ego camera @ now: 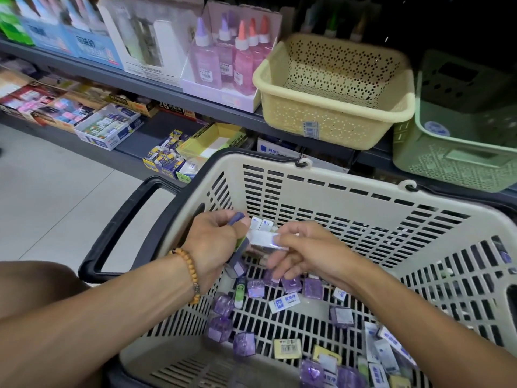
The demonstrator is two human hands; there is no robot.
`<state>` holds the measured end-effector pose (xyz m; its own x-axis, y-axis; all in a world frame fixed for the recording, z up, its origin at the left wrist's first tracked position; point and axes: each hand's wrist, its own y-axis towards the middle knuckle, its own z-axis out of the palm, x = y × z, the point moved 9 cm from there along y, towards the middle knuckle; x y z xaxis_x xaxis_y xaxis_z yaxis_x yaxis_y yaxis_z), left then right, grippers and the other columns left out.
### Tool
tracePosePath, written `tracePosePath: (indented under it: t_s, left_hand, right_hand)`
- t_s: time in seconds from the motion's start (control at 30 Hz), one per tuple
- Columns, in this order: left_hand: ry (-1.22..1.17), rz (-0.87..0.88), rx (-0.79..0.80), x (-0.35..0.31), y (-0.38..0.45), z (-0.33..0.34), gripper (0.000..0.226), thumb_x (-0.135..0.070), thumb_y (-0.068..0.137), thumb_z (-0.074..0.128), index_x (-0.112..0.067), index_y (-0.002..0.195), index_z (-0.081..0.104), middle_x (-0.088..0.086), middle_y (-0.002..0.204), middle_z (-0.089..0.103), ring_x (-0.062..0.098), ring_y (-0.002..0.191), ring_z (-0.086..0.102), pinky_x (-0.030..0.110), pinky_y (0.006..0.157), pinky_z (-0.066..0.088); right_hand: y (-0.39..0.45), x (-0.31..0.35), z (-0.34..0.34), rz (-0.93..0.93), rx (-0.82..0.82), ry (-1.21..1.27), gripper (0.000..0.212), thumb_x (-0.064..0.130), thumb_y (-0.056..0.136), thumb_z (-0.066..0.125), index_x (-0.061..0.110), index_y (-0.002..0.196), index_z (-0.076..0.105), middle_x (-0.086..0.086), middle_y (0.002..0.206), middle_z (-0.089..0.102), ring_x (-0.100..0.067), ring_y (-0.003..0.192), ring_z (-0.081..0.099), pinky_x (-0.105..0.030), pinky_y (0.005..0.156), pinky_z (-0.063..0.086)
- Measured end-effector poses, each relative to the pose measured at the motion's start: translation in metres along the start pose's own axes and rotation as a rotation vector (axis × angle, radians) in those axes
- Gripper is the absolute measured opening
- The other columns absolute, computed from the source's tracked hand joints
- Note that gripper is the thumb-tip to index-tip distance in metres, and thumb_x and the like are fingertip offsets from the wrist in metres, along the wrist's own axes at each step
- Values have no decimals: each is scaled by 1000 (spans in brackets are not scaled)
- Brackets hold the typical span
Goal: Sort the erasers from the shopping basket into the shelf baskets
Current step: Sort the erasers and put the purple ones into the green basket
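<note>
Loose erasers [284, 302] litter the shopping basket [363, 203] floor. The left hand [215, 242] grips a small stack of them; the right hand [302, 247] pinches a white one. Light, stiff, slick-wrapped, they are probably best pinched by their long sides. Beyond, the cream basket [335, 119] and green basket [453, 163] wait on the shelf

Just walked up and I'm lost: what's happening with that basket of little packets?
A person is sorting erasers out of the shopping basket. The left hand grips several erasers, and the right hand pinches a white eraser against that bunch. Many erasers lie loose in the basket. The cream shelf basket and green shelf basket wait above.
</note>
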<state>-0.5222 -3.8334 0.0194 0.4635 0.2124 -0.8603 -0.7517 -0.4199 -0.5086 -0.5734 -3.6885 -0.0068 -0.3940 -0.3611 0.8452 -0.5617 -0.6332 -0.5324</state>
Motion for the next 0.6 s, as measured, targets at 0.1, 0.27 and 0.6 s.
tracePosePath:
  t_s: [0.1,0.27,0.6]
  left_hand:
    - [2,-4,-19,1,0,-2,13,-4,93,61,0,103,67,18,90,64,24,72,55,34,65,45]
    - [-1,-13,-37,0,0,-4,14,-5,92,62,-4,104,68,26,110,68,22,73,59,29,60,49]
    - [-95,-67,-25,3,5,-1,28,4,90,59,-2,117,61,23,121,62,39,114,59,56,102,44]
  right_hand:
    - [-3,-7,-37,-5,-189,6,10,8,95,60,2,98,66,-12,72,68,-17,56,63,-23,50,49]
    - [9,-28,-63,128,-359,-22,16,8,92,65,-7,97,66,-8,67,61,-12,47,53,-22,45,44]
    - [31,-27,-47,125,-395,-113,11,5,96,56,6,95,66,-14,85,71,-16,61,69,-27,57,56]
